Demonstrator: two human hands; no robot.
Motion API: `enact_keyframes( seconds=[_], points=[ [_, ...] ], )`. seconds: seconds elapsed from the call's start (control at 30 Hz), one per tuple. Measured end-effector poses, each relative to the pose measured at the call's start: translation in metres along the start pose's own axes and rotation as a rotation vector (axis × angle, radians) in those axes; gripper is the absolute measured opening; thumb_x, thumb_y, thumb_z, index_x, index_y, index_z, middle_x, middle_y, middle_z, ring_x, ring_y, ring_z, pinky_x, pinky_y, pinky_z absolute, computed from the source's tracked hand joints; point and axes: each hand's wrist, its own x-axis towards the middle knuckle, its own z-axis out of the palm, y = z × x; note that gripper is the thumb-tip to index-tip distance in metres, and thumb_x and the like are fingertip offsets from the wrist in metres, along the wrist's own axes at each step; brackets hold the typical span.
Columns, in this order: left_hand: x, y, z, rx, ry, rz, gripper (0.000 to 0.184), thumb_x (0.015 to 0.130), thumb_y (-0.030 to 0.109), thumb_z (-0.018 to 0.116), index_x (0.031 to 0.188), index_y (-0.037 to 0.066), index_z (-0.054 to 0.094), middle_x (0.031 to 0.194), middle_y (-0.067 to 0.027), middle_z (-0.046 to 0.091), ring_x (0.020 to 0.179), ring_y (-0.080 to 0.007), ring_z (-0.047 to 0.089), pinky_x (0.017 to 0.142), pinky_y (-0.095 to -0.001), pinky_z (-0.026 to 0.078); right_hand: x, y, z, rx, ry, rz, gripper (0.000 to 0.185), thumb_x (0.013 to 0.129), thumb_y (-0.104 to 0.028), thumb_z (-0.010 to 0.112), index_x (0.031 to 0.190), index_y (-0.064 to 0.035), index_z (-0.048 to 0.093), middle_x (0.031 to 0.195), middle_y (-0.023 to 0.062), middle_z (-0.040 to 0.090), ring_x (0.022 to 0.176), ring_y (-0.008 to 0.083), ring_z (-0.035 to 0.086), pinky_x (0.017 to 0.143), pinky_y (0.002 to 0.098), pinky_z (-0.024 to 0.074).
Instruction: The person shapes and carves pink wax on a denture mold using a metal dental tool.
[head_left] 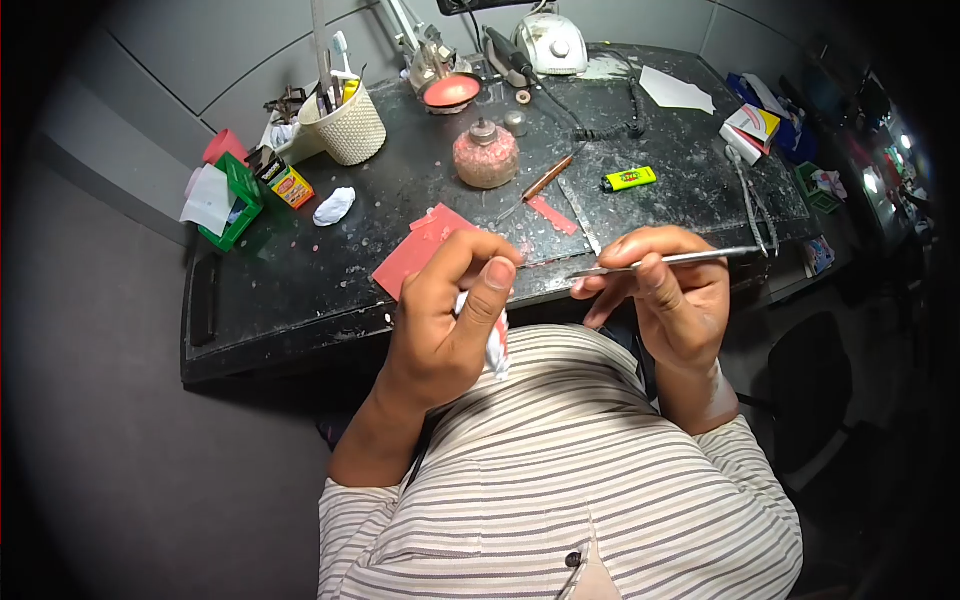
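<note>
My left hand is closed around a small white piece with pink-red on it, which looks like a plaster cast with wax. Most of that piece is hidden behind the fingers and thumb. Opposite it, my right hand pinches a slim metal carver, held nearly level with its tip towards the left hand but apart from it. Behind my left hand a pink wax sheet lies on the bench. A wooden-handled wax knife rests beyond, beside a narrow pink wax strip.
On the dark bench stand a wax-spattered spirit burner and a woven white cup of tools. A yellow-green lighter lies right of centre. A green basket is at left, a white handpiece control unit at the back.
</note>
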Motion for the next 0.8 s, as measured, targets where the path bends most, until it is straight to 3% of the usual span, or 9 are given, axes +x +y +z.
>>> enact_keyframes(
  seconds=[0.03, 0.07, 0.13, 0.2, 0.27, 0.33, 0.43, 0.67, 0.8],
  points=[
    [0.001, 0.006, 0.000, -0.190, -0.037, -0.082, 0.025, 0.103, 0.020, 0.057, 0.114, -0.003, 0.058, 0.074, -0.0047, 0.062, 0.066, -0.0091, 0.057, 0.064, -0.0242, 0.044, 0.000, 0.002, -0.001, 0.023, -0.044, 0.002, 0.018, 0.101, -0.009, 0.060, 0.106, 0.0075, 0.067, 0.096, 0.0178, 0.072, 0.087, 0.0261, 0.075, 0.066, 0.0314, 0.0648],
    [0.005, 0.001, -0.002, -0.232, -0.074, 0.056, 0.030, 0.099, 0.018, 0.061, 0.119, -0.004, 0.057, 0.080, -0.0059, 0.063, 0.076, -0.0119, 0.060, 0.073, -0.0266, 0.047, 0.001, 0.004, 0.000, 0.028, -0.049, 0.004, 0.018, 0.101, -0.009, 0.060, 0.106, 0.0075, 0.067, 0.096, 0.0178, 0.072, 0.087, 0.0261, 0.075, 0.066, 0.0314, 0.0648],
    [0.001, -0.011, 0.002, -0.111, -0.022, 0.052, 0.034, 0.095, 0.018, 0.068, 0.120, -0.003, 0.057, 0.091, -0.0083, 0.064, 0.086, -0.0144, 0.060, 0.081, -0.0294, 0.047, 0.000, 0.006, 0.005, -0.111, 0.016, -0.036, 0.014, 0.098, -0.005, 0.064, 0.105, 0.0060, 0.069, 0.096, 0.0153, 0.072, 0.090, 0.0255, 0.074, 0.070, 0.0295, 0.0644],
    [0.000, -0.022, -0.001, 0.071, -0.015, 0.151, 0.036, 0.092, 0.016, 0.074, 0.118, -0.002, 0.057, 0.100, -0.0111, 0.063, 0.090, -0.0162, 0.060, 0.081, -0.0299, 0.049, 0.001, 0.006, 0.006, -0.153, 0.043, -0.009, 0.013, 0.093, -0.001, 0.069, 0.104, 0.0052, 0.070, 0.099, 0.0152, 0.073, 0.093, 0.0240, 0.073, 0.075, 0.0297, 0.0625],
    [-0.003, -0.030, 0.005, 0.106, 0.096, 0.251, 0.037, 0.089, 0.017, 0.078, 0.113, -0.001, 0.058, 0.104, -0.0134, 0.062, 0.091, -0.0183, 0.060, 0.081, -0.0299, 0.049, 0.005, 0.010, 0.005, -0.601, -0.076, -0.304, 0.018, 0.089, 0.001, 0.072, 0.106, 0.0053, 0.070, 0.101, 0.0165, 0.074, 0.092, 0.0224, 0.073, 0.078, 0.0315, 0.0602],
    [-0.002, -0.035, 0.011, 0.174, 0.115, 0.312, 0.036, 0.088, 0.014, 0.079, 0.111, -0.001, 0.055, 0.106, -0.0149, 0.062, 0.092, -0.0209, 0.062, 0.081, -0.0306, 0.051, 0.001, 0.006, 0.016, -0.782, -0.122, -0.376, 0.020, 0.085, 0.003, 0.076, 0.104, 0.0046, 0.071, 0.100, 0.0173, 0.074, 0.091, 0.0270, 0.074, 0.079, 0.0340, 0.0595],
    [-0.004, -0.043, 0.016, 0.120, 0.149, 0.456, 0.042, 0.085, 0.001, 0.078, 0.113, -0.001, 0.048, 0.110, -0.0203, 0.062, 0.095, -0.0247, 0.065, 0.081, -0.0325, 0.055, 0.002, 0.013, 0.019, -0.858, -0.235, -0.540, 0.024, 0.080, 0.000, 0.079, 0.101, 0.0058, 0.069, 0.098, 0.0184, 0.072, 0.091, 0.0311, 0.074, 0.080, 0.0364, 0.0613],
    [-0.006, -0.045, 0.019, 0.186, 0.203, 0.513, 0.044, 0.081, -0.008, 0.078, 0.113, 0.000, 0.048, 0.111, -0.0214, 0.062, 0.098, -0.0271, 0.067, 0.082, -0.0346, 0.056, 0.001, 0.018, 0.023, -0.887, -0.245, -0.634, 0.023, 0.081, -0.001, 0.078, 0.100, 0.0073, 0.068, 0.096, 0.0195, 0.072, 0.091, 0.0309, 0.074, 0.088, 0.0411, 0.0613],
    [-0.007, -0.050, 0.016, 0.228, 0.170, 0.551, 0.044, 0.083, -0.009, 0.073, 0.115, 0.002, 0.045, 0.117, -0.0227, 0.058, 0.106, -0.0254, 0.062, 0.091, -0.0354, 0.054, 0.002, 0.016, 0.023, -0.874, -0.260, -0.659, 0.023, 0.081, 0.000, 0.078, 0.099, 0.0080, 0.068, 0.095, 0.0201, 0.072, 0.091, 0.0311, 0.074, 0.088, 0.0415, 0.0612]
  ],
)
